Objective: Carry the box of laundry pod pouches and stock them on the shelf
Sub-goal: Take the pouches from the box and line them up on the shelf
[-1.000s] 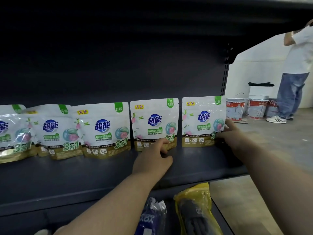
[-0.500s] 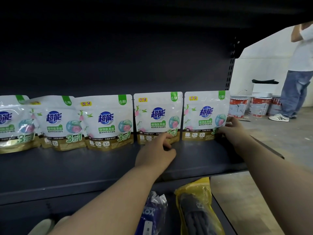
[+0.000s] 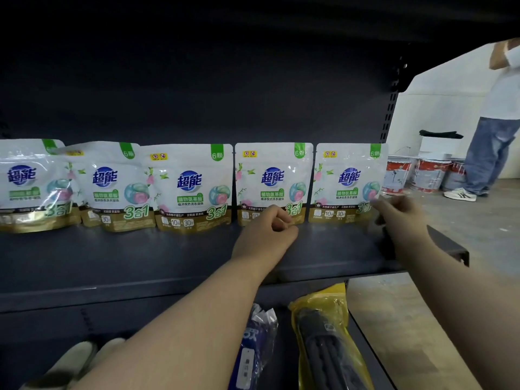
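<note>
- Head view: dark shelf; floor, paint cans at 2 o'clock.
- Five white-and-gold pouches stand upright in a row, blue logo, green "3合1".
- Left hand loosely curled before the fourth pouch, holding nothing.
- Right hand, blurred, beside the last pouch; grip unclear.

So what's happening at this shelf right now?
A person is stocking laundry pod pouches on a dark shelf. Five pouches stand in a row along the back. The left hand, fingers curled, is at the base of the fourth pouch; the right hand is at the lower right corner of the last pouch. Neither hand clearly holds one. Another person stands off to the right.
</note>
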Demonstrator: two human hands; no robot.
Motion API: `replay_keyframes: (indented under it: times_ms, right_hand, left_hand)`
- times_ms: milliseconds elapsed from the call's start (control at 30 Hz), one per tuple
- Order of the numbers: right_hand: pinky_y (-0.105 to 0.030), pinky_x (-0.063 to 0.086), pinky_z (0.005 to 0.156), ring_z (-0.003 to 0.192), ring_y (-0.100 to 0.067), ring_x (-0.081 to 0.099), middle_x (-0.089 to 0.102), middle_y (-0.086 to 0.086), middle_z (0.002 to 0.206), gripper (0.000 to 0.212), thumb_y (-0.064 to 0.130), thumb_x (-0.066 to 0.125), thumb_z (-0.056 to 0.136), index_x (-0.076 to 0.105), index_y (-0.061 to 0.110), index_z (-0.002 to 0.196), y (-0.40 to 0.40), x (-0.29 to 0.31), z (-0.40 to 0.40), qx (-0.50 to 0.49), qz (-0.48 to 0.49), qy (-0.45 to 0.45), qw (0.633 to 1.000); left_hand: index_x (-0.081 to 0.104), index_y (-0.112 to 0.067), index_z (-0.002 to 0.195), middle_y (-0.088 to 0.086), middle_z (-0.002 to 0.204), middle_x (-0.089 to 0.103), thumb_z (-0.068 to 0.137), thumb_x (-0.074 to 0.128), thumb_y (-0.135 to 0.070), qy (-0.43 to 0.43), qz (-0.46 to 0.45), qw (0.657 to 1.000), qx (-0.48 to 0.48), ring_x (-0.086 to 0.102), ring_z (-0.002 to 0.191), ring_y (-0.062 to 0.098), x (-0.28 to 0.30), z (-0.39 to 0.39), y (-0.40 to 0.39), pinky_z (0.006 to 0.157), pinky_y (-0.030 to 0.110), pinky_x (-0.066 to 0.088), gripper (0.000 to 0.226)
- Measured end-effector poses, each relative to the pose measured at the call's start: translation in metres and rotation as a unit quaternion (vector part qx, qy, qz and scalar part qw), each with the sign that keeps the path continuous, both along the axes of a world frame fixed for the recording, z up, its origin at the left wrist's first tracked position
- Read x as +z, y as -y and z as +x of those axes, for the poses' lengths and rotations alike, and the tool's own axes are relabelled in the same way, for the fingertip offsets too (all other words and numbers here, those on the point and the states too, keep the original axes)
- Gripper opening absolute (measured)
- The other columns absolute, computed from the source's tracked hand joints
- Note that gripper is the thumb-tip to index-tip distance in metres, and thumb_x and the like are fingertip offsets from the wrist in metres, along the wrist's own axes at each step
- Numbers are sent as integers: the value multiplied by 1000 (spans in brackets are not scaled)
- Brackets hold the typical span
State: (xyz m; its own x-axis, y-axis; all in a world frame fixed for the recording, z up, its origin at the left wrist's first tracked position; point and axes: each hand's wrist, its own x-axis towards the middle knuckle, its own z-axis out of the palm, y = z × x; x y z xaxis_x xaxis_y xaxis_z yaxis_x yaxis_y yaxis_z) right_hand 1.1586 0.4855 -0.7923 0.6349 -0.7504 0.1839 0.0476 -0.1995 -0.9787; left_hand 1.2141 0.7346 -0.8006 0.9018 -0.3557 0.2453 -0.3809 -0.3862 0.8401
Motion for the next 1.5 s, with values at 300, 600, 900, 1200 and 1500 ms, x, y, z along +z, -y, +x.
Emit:
replay_keyframes:
  times_ms: [300,600,900,1200,1500]
  right_hand:
    - [-32,43,57,58,-20,56,67,-12,65,17,17,64,96,63,1,92,-99,3,-31,201,-19,-22,979]
    - [-29,51,55,69,-27,70,72,-18,73,11,14,62,96,67,8,88,-227,-26,-42,411,2,-81,908]
    - [-26,53,59,79,-24,74,72,-12,78,15,11,56,97,66,13,87,-319,-165,-95,619,-40,-331,711]
    - [-28,49,61,77,-16,59,62,1,83,19,30,65,88,67,15,100,-372,-334,-158,574,-154,-567,570]
    - [-25,47,78,103,-22,65,68,-9,122,57,45,75,82,61,8,123,-387,-432,-177,448,-104,-645,610]
  left_hand:
    - [64,-33,80,-6,81,71,81,63,-31,-47,-108,992,36,70,79,18,-4,-28,-55,74,44,61,2]
    - [65,-20,78,9,74,71,91,54,-8,-92,-157,978,98,63,62,16,-45,-87,-161,53,28,49,21]
    - [68,-28,78,0,70,70,74,51,-34,-215,114,966,83,68,74,21,-195,-164,-248,73,42,58,18]
    - [54,-9,132,14,131,57,95,54,-25,-468,432,770,-34,57,118,29,-322,-221,-284,91,31,47,41]
    - [45,0,142,15,142,51,100,52,-30,-505,462,728,-41,52,129,28,-384,-214,-284,103,34,42,52]
